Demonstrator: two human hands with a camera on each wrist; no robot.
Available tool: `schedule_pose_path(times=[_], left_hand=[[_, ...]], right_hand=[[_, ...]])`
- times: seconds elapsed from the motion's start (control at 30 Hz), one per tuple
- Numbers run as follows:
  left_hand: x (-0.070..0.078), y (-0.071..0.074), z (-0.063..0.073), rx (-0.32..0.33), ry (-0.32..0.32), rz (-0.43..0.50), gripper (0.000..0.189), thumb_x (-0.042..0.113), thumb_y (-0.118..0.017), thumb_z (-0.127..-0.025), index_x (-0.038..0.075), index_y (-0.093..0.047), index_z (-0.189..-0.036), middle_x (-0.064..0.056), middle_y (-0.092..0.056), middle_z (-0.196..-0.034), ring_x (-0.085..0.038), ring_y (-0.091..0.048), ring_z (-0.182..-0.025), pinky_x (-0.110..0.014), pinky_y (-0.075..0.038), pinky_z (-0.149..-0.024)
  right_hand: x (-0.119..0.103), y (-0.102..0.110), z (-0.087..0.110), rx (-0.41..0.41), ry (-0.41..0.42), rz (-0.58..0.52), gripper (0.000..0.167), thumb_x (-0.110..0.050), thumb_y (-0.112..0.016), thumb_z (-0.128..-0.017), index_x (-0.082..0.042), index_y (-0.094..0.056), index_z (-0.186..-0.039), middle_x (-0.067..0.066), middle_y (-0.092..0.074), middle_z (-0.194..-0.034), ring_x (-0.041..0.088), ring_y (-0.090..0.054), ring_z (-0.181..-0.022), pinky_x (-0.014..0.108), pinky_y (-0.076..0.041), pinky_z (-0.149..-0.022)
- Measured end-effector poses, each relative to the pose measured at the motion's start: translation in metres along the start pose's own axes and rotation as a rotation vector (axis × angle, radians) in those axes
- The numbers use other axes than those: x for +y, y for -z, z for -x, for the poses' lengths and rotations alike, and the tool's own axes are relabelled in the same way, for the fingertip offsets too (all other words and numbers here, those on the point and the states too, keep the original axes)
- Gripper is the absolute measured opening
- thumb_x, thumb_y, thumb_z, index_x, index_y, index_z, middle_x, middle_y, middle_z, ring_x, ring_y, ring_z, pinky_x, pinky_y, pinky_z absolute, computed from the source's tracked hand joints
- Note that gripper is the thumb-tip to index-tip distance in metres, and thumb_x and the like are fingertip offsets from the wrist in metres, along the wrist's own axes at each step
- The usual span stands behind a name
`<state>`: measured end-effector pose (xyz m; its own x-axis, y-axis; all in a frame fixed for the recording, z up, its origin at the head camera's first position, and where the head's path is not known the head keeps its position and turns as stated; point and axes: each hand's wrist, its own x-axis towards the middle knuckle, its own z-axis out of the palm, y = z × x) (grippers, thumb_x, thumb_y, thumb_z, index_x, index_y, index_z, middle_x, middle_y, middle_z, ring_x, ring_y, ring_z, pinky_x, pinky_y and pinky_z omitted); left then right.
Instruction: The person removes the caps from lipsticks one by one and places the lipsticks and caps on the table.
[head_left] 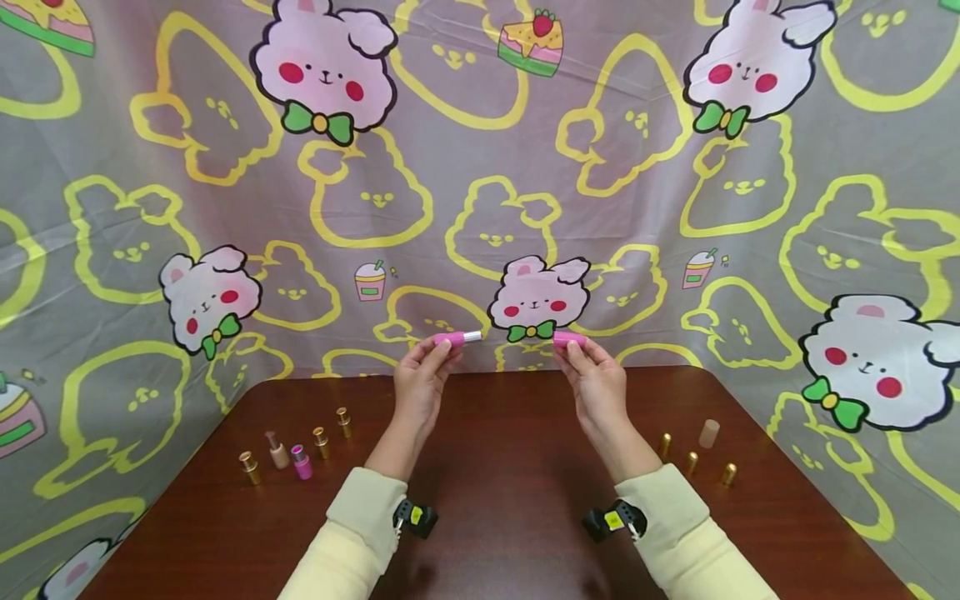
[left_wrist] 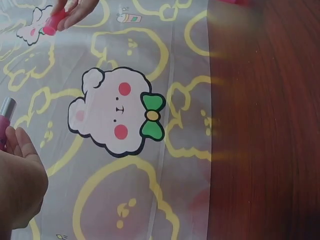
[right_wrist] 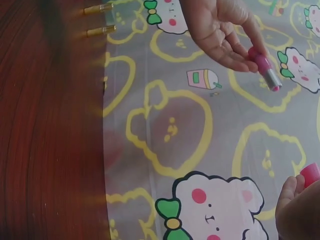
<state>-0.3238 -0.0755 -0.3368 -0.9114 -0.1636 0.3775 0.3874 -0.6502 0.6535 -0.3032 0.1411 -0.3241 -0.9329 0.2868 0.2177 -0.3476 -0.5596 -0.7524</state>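
Note:
My left hand (head_left: 422, 379) pinches a pink lipstick (head_left: 452, 339) between thumb and fingers, above the table's far edge. Its silver inner tube points right, and pink shows at the tube's end in the right wrist view (right_wrist: 276, 88). Opposite it, my right hand (head_left: 598, 379) holds a pink lipstick cap (head_left: 570, 338) by thumb and fingertips. Tube and cap are apart, at about the same height, with a gap between them. The cap's open end is turned towards the left in the head view.
On the table's left stand several uncapped gold lipsticks (head_left: 321, 442), another pink lipstick (head_left: 302, 462) and a beige tube with a wand (head_left: 277, 451). To the right are gold caps (head_left: 692, 462) and a beige cap (head_left: 708, 433). A patterned cloth (head_left: 465, 150) hangs behind the brown table (head_left: 510, 467).

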Motion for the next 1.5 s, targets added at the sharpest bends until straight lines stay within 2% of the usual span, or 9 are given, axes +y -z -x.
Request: schedule_pose_path(times=[0.2, 0.33, 0.53, 0.73, 0.93, 1.1, 1.17, 1.37, 1.5], left_hand=[[0.003, 0.007, 0.0, -0.032, 0.022, 0.041, 0.006, -0.002, -0.061, -0.093, 0.001, -0.062, -0.088, -0.01, -0.07, -0.088, -0.018, -0.071, -0.078, -0.033, -0.056, -0.08], [0.006, 0.011, 0.0, -0.052, 0.023, 0.037, 0.009, -0.003, -0.057, -0.094, 0.002, -0.06, -0.086, -0.01, -0.069, -0.088, -0.019, -0.071, -0.079, -0.032, -0.056, -0.08], [0.009, 0.016, 0.001, -0.041, 0.027, 0.018, 0.014, -0.005, -0.052, -0.094, 0.004, -0.058, -0.084, -0.008, -0.069, -0.085, -0.017, -0.07, -0.076, -0.03, -0.057, -0.076], [0.011, 0.022, 0.004, -0.017, 0.041, -0.022, 0.01, -0.006, -0.055, -0.092, 0.003, -0.059, -0.089, -0.008, -0.07, -0.084, -0.017, -0.07, -0.075, -0.031, -0.057, -0.076], [0.013, 0.029, 0.002, -0.02, 0.049, -0.056, 0.017, -0.007, -0.057, -0.092, -0.003, -0.069, -0.104, -0.01, -0.07, -0.088, -0.017, -0.07, -0.077, -0.031, -0.057, -0.077], [0.015, 0.034, 0.001, -0.018, 0.046, -0.115, 0.027, -0.008, -0.058, -0.092, -0.019, -0.059, -0.116, -0.011, -0.07, -0.091, -0.018, -0.07, -0.079, -0.032, -0.056, -0.078], [0.015, 0.035, 0.001, -0.02, 0.053, -0.14, 0.026, -0.008, -0.059, -0.091, -0.019, -0.059, -0.114, -0.011, -0.07, -0.09, -0.019, -0.07, -0.079, -0.032, -0.057, -0.077], [0.012, 0.04, 0.003, -0.025, 0.093, -0.21, 0.011, -0.011, -0.061, -0.088, -0.005, -0.068, -0.095, -0.01, -0.07, -0.086, -0.019, -0.07, -0.076, -0.034, -0.057, -0.077], [0.009, 0.042, 0.003, 0.0, 0.113, -0.281, 0.018, -0.014, -0.061, -0.087, -0.015, -0.061, -0.105, -0.009, -0.067, -0.086, -0.018, -0.07, -0.076, -0.033, -0.056, -0.078]], right_hand=[[-0.004, 0.01, -0.002, -0.005, 0.008, 0.054, 0.021, -0.002, -0.059, -0.095, 0.009, -0.059, -0.113, 0.003, -0.07, -0.091, 0.016, -0.069, -0.088, 0.039, -0.047, -0.094], [-0.006, 0.015, -0.002, -0.018, 0.015, 0.069, 0.019, -0.003, -0.06, -0.094, 0.007, -0.06, -0.11, 0.003, -0.071, -0.09, 0.017, -0.069, -0.089, 0.039, -0.047, -0.094], [-0.008, 0.022, -0.003, -0.034, 0.028, 0.106, 0.015, -0.002, -0.061, -0.094, 0.006, -0.061, -0.107, 0.003, -0.071, -0.09, 0.017, -0.069, -0.088, 0.034, -0.052, -0.088], [-0.011, 0.03, -0.003, -0.044, 0.036, 0.216, 0.024, -0.002, -0.062, -0.093, 0.011, -0.057, -0.113, 0.001, -0.071, -0.09, 0.018, -0.069, -0.09, 0.032, -0.053, -0.087], [-0.013, 0.04, -0.003, -0.109, 0.076, 0.491, 0.027, -0.002, -0.064, -0.092, 0.014, -0.058, -0.114, 0.005, -0.071, -0.093, 0.012, -0.069, -0.085, 0.03, -0.053, -0.086], [-0.015, 0.051, -0.004, -0.132, 0.101, 0.816, 0.029, -0.014, -0.069, -0.092, 0.007, -0.063, -0.112, 0.015, -0.069, -0.104, 0.005, -0.066, -0.085, 0.016, -0.051, -0.08], [-0.016, 0.055, -0.004, -0.137, 0.107, 0.904, 0.031, -0.018, -0.069, -0.092, 0.004, -0.064, -0.112, 0.015, -0.068, -0.106, 0.008, -0.064, -0.089, 0.013, -0.049, -0.079], [-0.018, 0.063, -0.004, -0.158, 0.139, 1.044, 0.026, -0.019, -0.07, -0.092, 0.0, -0.066, -0.109, 0.014, -0.069, -0.102, 0.021, -0.064, -0.092, 0.019, -0.048, -0.074], [-0.017, 0.066, -0.006, -0.194, 0.194, 1.138, 0.019, -0.014, -0.07, -0.091, -0.001, -0.068, -0.104, 0.012, -0.07, -0.096, 0.024, -0.065, -0.088, 0.027, -0.049, -0.073]])
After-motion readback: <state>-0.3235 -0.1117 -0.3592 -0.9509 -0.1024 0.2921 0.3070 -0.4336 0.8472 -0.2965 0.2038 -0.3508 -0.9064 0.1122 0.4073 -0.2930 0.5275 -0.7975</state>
